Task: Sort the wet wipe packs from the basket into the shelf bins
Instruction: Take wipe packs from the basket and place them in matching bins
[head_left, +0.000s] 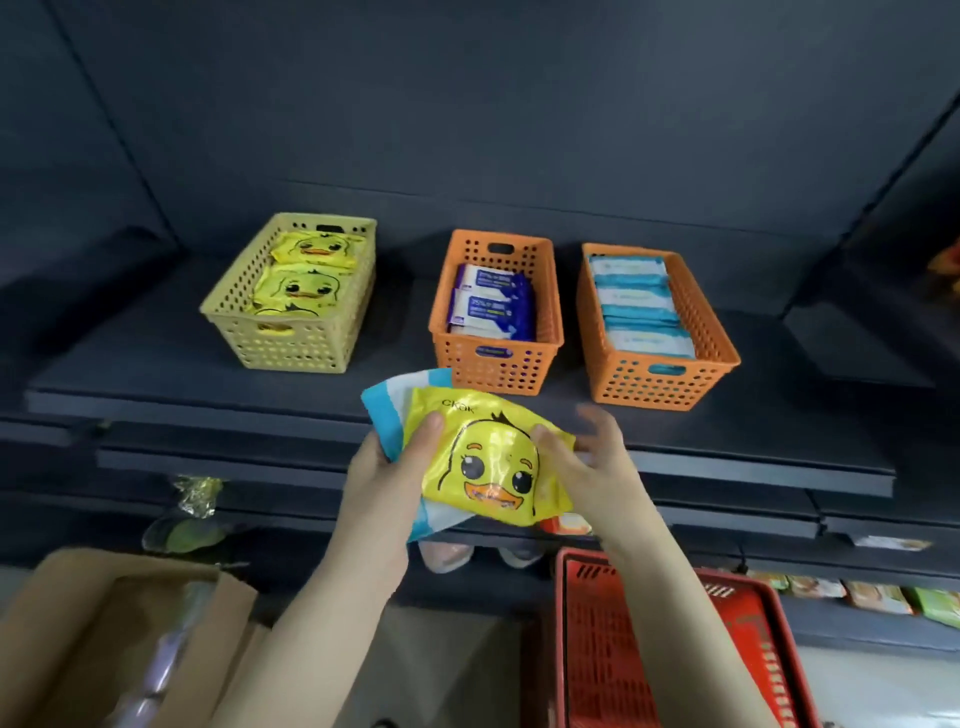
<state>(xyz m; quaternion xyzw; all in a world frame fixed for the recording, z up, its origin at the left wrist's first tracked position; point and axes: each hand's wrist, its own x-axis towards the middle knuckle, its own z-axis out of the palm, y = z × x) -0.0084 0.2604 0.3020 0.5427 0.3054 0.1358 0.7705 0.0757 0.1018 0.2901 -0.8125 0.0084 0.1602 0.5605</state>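
I hold two wipe packs stacked in front of the shelf edge: a yellow duck pack (493, 462) on top of a blue-and-white pack (387, 410). My left hand (384, 467) grips both from the left, thumb on the duck pack. On the duck pack's right end my right hand (587, 462) pinches with the thumb, the other fingers spread and blurred. On the shelf stand a yellow bin (291, 338) with duck packs, a middle orange bin (493, 358) with dark blue packs and a right orange bin (670, 374) with light blue packs. The red basket (670, 649) is at lower right.
The dark shelf board (260, 405) carries the three bins, with lower shelves beneath holding some wrapped goods (197, 499). An open cardboard box (104, 639) sits at lower left. Several snack packs (857, 597) lie on a low shelf at right.
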